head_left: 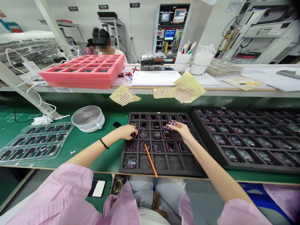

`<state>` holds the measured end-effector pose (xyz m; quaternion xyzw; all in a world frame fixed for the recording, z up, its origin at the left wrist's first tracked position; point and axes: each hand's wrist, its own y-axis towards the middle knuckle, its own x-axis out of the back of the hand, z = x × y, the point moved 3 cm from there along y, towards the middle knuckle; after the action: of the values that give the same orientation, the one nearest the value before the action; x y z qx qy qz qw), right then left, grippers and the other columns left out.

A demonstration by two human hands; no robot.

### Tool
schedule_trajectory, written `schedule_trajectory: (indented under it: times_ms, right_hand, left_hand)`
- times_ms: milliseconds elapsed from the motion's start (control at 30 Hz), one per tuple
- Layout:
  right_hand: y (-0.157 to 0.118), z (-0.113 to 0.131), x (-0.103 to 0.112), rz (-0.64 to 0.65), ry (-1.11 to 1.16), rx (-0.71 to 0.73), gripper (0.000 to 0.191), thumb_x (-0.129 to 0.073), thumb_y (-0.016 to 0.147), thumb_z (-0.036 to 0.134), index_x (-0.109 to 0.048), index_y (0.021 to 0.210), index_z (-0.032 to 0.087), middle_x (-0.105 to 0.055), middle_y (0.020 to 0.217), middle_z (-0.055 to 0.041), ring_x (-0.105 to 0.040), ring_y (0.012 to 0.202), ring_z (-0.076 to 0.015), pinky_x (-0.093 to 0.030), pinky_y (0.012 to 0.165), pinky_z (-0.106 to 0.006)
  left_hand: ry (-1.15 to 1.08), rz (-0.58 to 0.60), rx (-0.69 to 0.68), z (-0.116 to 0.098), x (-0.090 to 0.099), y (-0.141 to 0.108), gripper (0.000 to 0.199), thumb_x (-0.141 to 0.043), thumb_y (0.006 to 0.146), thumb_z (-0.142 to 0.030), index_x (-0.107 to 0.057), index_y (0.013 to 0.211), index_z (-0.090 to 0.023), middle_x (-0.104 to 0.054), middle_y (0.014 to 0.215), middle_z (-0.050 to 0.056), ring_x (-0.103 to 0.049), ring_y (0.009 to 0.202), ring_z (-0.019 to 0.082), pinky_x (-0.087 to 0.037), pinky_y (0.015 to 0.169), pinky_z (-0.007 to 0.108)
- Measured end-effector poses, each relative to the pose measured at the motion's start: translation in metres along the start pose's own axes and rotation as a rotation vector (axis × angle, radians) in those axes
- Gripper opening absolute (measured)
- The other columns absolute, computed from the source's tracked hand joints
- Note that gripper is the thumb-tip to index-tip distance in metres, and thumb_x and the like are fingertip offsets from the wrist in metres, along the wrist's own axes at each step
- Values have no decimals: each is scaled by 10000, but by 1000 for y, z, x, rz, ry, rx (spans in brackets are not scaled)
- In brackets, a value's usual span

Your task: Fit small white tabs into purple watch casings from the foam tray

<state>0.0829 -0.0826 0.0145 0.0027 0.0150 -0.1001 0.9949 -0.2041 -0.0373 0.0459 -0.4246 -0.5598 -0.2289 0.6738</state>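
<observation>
A black foam tray [145, 161] lies on the bench in front of me. Its compartments hold purple-framed watch cases with dark screens, such as the watch case [132, 161] at the near left. My left hand [126, 132] reaches into the tray's left column, fingers curled onto a watch case [134, 135] that they partly hide. Above the tray's right side, my right hand [182, 129] pinches a purple watch frame [172, 125] between thumb and fingers. An orange stick [151, 161] lies slantwise across the near compartments.
Right of the tray is a larger black foam tray [220, 156] of watch cases. On the left are a white fan [88, 118] and a clear plastic tray [35, 142]. A pink foam tray [79, 78] rests on the shelf, where yellow sticker sheets [187, 89] hang. Someone sits beyond.
</observation>
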Motion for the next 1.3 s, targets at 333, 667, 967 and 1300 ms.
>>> schedule_trajectory:
  times_ms: [333,667,967,1300]
  right_hand:
    - [7,-18,4,-4,26,-53,420,-843,495,419,-731,808,163,-758,870,-95,-672,985,-298,-460,932,-435]
    - [2,-14,10,-4,74,-64,426,-842,498,434,-735,818,174,-757,898,-97,-666,1001,-303,-479,915,-426]
    - [4,-22,11,-4,50,-61,465,-843,505,440,-735,870,172,-758,888,-100,-676,962,-297,-483,889,-423]
    - [-1,-15,10,-8,41,-71,395,-834,525,431,-728,812,180,-757,907,-93,-669,987,-293,-475,906,-417]
  left_hand:
    - [-40,-18,10,1,3,-2,293,-625,731,-157,-656,1017,-209,-641,1003,72,-652,844,213,-494,743,277]
    - [-46,9,15,3,2,1,297,-623,737,-173,-656,1030,-206,-637,1026,85,-654,848,225,-494,740,294]
    - [-61,3,2,5,0,3,298,-617,741,-166,-658,1034,-203,-635,1023,85,-653,857,226,-499,744,294]
    - [-44,17,3,5,1,3,312,-619,743,-180,-652,1052,-207,-632,1024,81,-655,862,228,-499,755,298]
